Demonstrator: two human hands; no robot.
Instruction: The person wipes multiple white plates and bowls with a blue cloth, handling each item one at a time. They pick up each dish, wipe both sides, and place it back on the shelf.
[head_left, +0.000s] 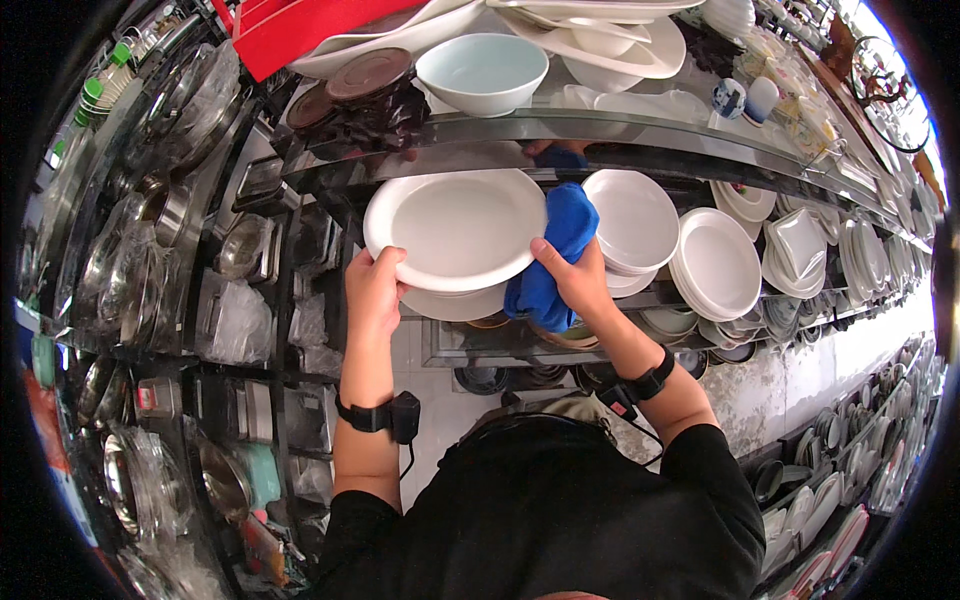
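A large white oval plate (457, 225) is held between my two hands in front of the shelf. My left hand (377, 289) grips its lower left rim, thumb on top. At the right rim, my right hand (574, 274) holds the plate and a bunched blue cloth (568, 225) together, with the thumb over the rim. More white plates (454, 304) lie just below the held one; whether they touch it cannot be told. To the right of the cloth sits a stack of round white bowls or deep plates (631, 217).
A glass shelf edge (600, 127) runs above the plate, carrying a pale blue bowl (484, 71) and dark carved stands (367, 75). Oval white plates (716, 262) are stacked farther right. Racks of plastic-wrapped metal ware (236, 319) stand close on the left.
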